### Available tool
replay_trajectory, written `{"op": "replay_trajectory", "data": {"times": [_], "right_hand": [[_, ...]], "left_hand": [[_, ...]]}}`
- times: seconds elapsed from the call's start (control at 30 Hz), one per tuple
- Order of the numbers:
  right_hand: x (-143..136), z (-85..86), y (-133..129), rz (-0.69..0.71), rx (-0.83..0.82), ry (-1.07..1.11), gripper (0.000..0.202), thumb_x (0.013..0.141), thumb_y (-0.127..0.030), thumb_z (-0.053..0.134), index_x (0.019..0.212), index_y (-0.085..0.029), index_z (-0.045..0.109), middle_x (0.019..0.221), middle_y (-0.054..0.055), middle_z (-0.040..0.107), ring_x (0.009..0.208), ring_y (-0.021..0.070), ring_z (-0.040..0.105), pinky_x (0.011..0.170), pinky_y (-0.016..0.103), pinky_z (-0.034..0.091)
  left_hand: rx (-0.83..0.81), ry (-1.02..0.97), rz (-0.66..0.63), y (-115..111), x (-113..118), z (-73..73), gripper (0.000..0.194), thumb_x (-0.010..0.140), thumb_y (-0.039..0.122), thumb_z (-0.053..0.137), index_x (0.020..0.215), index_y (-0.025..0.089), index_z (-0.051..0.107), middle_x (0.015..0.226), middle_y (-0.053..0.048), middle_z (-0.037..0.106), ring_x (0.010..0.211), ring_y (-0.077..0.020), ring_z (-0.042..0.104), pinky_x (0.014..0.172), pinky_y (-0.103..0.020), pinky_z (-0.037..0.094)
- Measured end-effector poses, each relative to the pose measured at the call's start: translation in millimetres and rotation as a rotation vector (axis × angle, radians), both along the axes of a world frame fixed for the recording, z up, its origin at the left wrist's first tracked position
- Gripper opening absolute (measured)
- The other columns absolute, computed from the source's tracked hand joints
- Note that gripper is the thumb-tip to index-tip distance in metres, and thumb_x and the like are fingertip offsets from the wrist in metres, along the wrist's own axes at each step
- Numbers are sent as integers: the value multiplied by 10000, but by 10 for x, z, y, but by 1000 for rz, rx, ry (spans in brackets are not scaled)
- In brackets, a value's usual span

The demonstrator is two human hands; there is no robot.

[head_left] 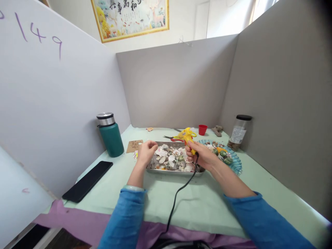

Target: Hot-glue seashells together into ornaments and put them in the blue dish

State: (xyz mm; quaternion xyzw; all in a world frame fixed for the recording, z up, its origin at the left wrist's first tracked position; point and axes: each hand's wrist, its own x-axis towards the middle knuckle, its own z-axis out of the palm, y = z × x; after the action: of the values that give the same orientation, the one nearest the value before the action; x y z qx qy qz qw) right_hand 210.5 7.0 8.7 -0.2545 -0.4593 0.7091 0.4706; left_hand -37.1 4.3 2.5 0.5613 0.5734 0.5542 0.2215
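My right hand (201,154) is wrapped round the handle of a yellow glue gun (188,134), held above the right part of a metal tray (160,171). Its black cord (178,190) runs down toward the front edge of the table. Over the tray's left end, my left hand (147,151) has its fingertips pinched together; what they hold, if anything, is too small to make out. Many seashells (171,159) in white, pink and greenish tones fill the tray.
Right of the tray is a blue fluted plate (236,162) with shells. Scissors (169,137), a red cup (202,130) and a jar (238,133) stand behind. Left are a brown card (132,146), a green bottle (111,138) and a black phone (88,181). Grey panels (176,86) enclose the table.
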Motion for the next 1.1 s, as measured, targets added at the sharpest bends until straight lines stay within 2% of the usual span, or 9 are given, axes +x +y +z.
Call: {"op": "replay_trajectory", "data": {"times": [0.1, 0.23, 0.4, 0.6, 0.7, 0.77, 0.83, 0.93, 1.1], "right_hand": [[-91, -17, -70, -88, -50, 72, 376, 636, -332, 802, 691, -194, 456, 529, -89, 390, 425, 41, 327, 384, 169, 297], [-193, 37, -202, -71, -19, 4, 337, 633, -313, 778, 687, -202, 465, 547, -66, 427, 445, 64, 396, 382, 190, 335], [-229, -45, -183, -101, 69, -21, 287, 641, -288, 754, 805, -183, 543, 562, -73, 422, 470, 60, 401, 412, 179, 362], [-238, -153, -95, -81, 34, 2, 337, 651, -295, 749, 907, -172, 568, 560, -74, 429, 476, 60, 387, 416, 179, 348], [-239, -145, -109, -100, 75, -8, 319, 656, -313, 741, 885, -182, 561, 546, -79, 429, 467, 65, 392, 418, 188, 342], [-241, -135, -121, -128, 102, -6, 306, 664, -326, 737, 864, -186, 552, 542, -83, 430, 465, 63, 391, 426, 190, 341], [-245, -123, -136, -165, 134, -17, 301, 670, -345, 733, 845, -187, 546, 544, -82, 437, 464, 62, 391, 429, 193, 341], [-263, -108, -161, -232, 209, -70, 305, 683, -369, 721, 857, -183, 553, 557, -74, 474, 466, 71, 415, 436, 206, 358], [-316, -116, -199, -295, 290, -173, 332, 685, -369, 708, 921, -182, 569, 662, -39, 581, 499, 94, 470, 449, 235, 406]], "left_hand": [[14, 540, 27, -25, 24, -12, 137, 699, 194, 611, 758, 199, 734, 805, -93, 720, 833, -248, 605, 785, -352, 426], [-97, 994, -11, -92, 98, -7, 238, 718, 128, 547, 803, 190, 761, 861, -144, 722, 971, -312, 567, 802, -383, 398], [-211, 1174, -28, -121, 183, 7, 255, 746, 126, 509, 765, 160, 761, 842, -185, 704, 984, -330, 561, 814, -405, 380], [-263, 1234, -32, -73, 203, -17, 236, 735, 116, 512, 785, 164, 737, 874, -158, 703, 1011, -308, 558, 855, -416, 370], [-157, 1109, -2, -54, 172, -20, 203, 749, 124, 503, 751, 159, 703, 846, -145, 696, 958, -289, 582, 827, -399, 385], [-76, 861, -42, -52, 160, -14, 146, 762, 168, 526, 744, 164, 671, 820, -110, 692, 868, -247, 603, 778, -353, 407], [-38, 491, -168, -64, 175, -4, 103, 760, 255, 584, 742, 167, 635, 785, -70, 685, 762, -198, 608, 706, -301, 425], [-67, -39, -392, -112, 243, 13, 228, 698, 360, 695, 741, 158, 600, 741, -36, 670, 685, -153, 599, 662, -261, 438], [-99, -387, -541, -193, 357, 29, 329, 624, 287, 793, 861, 145, 614, 714, -18, 666, 662, -124, 604, 681, -248, 450]]}}
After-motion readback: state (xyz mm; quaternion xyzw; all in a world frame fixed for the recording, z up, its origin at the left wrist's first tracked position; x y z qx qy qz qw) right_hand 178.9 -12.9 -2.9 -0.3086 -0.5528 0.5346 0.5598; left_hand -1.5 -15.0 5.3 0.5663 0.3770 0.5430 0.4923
